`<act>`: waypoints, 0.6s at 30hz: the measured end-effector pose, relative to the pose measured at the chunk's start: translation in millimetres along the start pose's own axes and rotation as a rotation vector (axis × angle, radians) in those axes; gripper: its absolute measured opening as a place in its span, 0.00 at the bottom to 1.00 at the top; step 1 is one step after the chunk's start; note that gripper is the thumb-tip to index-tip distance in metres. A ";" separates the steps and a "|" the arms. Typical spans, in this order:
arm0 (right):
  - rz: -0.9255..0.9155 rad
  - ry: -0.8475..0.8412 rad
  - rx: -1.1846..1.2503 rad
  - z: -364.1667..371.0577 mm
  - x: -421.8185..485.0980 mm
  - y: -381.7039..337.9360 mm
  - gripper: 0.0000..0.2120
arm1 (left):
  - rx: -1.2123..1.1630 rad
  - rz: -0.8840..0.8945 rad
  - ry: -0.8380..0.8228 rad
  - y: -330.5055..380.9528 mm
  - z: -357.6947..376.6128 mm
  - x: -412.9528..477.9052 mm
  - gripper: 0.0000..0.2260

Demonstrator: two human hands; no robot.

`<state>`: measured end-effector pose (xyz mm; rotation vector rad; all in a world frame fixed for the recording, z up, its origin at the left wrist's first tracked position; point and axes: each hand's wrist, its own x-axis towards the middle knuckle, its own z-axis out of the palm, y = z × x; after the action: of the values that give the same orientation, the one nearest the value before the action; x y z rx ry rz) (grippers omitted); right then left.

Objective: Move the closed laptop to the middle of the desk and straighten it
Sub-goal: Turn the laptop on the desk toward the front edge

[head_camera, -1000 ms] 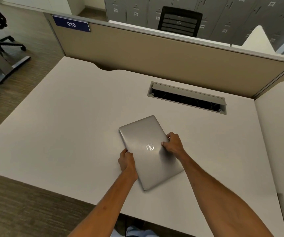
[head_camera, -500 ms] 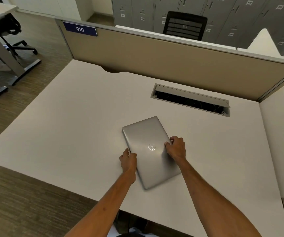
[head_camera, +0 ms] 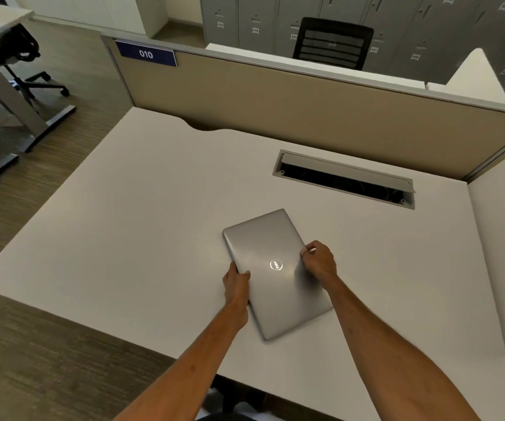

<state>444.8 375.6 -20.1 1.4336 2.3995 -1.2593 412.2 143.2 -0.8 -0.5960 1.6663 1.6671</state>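
A closed silver laptop (head_camera: 263, 247) with a round logo on its lid lies flat on the white desk (head_camera: 129, 226), near the middle and a bit toward the front edge. It sits skewed, its long sides running from far left to near right. My left hand (head_camera: 236, 284) grips its left long edge, fingers curled under the rim. My right hand (head_camera: 319, 261) holds the right long edge with the fingers closed on it.
An open cable slot (head_camera: 344, 179) with a raised flap is set into the desk behind the laptop. A beige partition (head_camera: 306, 107) with a "010" label closes the far side. A second white desk (head_camera: 503, 238) adjoins on the right. Floor lies beyond the left edge.
Both hands keep their hold on the laptop's sides. The laptop has barely shifted on the desk; the camera view has drifted slightly.
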 end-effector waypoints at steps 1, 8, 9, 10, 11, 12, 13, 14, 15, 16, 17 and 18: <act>0.008 0.000 -0.006 1.4 0.9 0.7 0.09 | -0.020 -0.012 0.007 1.6 0.6 0.9 0.21; 0.062 -0.007 0.037 2.6 -0.9 -2.0 0.09 | -0.021 -0.050 0.005 15.5 -4.4 -3.3 0.15; 0.072 0.007 0.057 3.8 -3.1 -1.6 0.09 | -0.008 -0.039 -0.002 18.5 -5.1 -3.9 0.16; 0.085 0.027 0.082 4.9 -6.4 -0.9 0.08 | 0.012 -0.031 -0.012 21.4 -6.0 -4.0 0.16; 0.096 0.047 0.110 6.3 -10.1 0.6 0.07 | 0.020 -0.021 -0.020 24.7 -6.9 -3.9 0.15; 0.107 0.065 0.137 7.8 -14.6 2.3 0.06 | 0.035 -0.011 -0.026 28.5 -7.8 -2.8 0.14; 0.119 0.079 0.165 9.2 -19.0 4.7 0.06 | 0.049 0.000 -0.037 32.5 -8.7 -0.9 0.14; 0.134 0.090 0.193 10.2 -23.6 6.6 0.05 | 0.064 0.007 -0.048 36.9 -9.6 1.4 0.13; 0.148 0.100 0.224 11.4 -28.1 8.3 0.05 | 0.078 0.014 -0.058 41.6 -9.7 2.7 0.13; 0.163 0.112 0.254 13.0 -32.0 10.3 0.06 | 0.103 0.020 -0.064 45.0 -10.5 5.2 0.13; 0.177 0.127 0.282 15.1 -35.8 12.5 0.06 | 0.138 0.026 -0.068 48.0 -10.8 7.1 0.12; 0.191 0.143 0.309 17.6 -39.8 14.2 0.06 | 0.174 0.022 -0.078 51.0 -11.0 10.6 0.12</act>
<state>472.3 339.0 -22.6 1.8440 2.1528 -1.5778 365.8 137.4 24.6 -0.4239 1.7448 1.5213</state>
